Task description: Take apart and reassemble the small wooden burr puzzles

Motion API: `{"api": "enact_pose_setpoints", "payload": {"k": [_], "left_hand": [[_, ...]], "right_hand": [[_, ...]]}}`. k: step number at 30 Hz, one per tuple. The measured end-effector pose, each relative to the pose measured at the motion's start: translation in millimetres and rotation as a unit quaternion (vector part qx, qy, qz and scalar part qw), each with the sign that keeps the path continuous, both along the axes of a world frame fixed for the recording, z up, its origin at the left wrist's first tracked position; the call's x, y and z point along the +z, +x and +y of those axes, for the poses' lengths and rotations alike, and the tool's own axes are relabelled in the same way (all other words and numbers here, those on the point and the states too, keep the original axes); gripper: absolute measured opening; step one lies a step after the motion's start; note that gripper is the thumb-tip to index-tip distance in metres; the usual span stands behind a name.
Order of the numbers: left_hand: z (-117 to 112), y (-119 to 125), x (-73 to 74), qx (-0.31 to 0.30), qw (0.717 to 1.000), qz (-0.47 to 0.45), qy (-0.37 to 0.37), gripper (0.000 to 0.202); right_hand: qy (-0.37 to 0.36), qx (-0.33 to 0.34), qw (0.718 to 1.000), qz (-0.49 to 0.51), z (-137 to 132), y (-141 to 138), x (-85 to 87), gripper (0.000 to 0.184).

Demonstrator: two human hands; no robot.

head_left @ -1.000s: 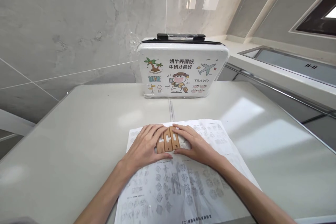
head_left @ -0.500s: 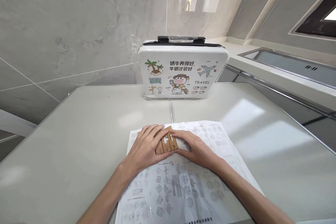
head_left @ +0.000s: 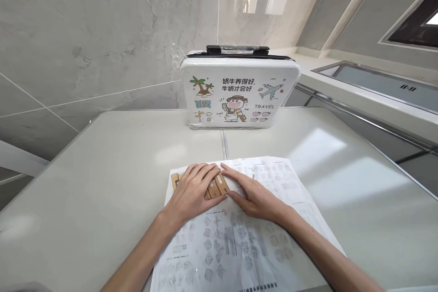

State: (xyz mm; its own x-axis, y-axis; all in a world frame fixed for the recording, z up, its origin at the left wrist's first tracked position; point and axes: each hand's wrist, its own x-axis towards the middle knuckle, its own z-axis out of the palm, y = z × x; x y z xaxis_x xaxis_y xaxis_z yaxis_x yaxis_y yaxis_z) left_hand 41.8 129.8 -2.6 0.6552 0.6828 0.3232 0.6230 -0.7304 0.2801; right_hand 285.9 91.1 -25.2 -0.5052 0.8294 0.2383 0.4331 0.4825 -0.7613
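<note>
A row of tan wooden puzzle pieces (head_left: pixel 215 188), notched and marked with numbers such as 1 and 2, lies on a printed paper sheet (head_left: pixel 236 237). My left hand (head_left: pixel 193 189) covers most of the row, its fingers curled over the far side and its thumb along the near edge. More wood (head_left: pixel 175 180) shows past its left side. At the row's right end is my right hand (head_left: pixel 255 191), thumb and fingers apart around the piece marked 2. Its fingertips are close to that piece; whether they touch it I cannot tell.
A white cartoon-printed case (head_left: pixel 241 93) in clear wrap stands upright at the table's back, against the grey tiled wall (head_left: pixel 102 32). The white table (head_left: pixel 112 169) has a seam down its middle. A counter with a sink (head_left: pixel 383 82) runs along the right.
The right fingers have straightened and loosened from the piece marked 2. The row has shifted slightly left under the left hand, and more wood shows at its left end.
</note>
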Motion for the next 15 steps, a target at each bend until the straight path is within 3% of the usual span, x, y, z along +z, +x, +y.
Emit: {"api": "enact_pose_setpoints", "payload": {"k": [8,15], "left_hand": [[10,-10,-1.7,0.024,1.000,0.014,-0.005,0.054],[16,-18,-2.5,0.039,0.999,0.017,0.001,0.062]], "right_hand": [[0.007,-0.040,0.999,-0.027,-1,2,-10.0,0.071],[0.009,-0.050,0.998,-0.041,-2,1,-6.9,0.067]]}}
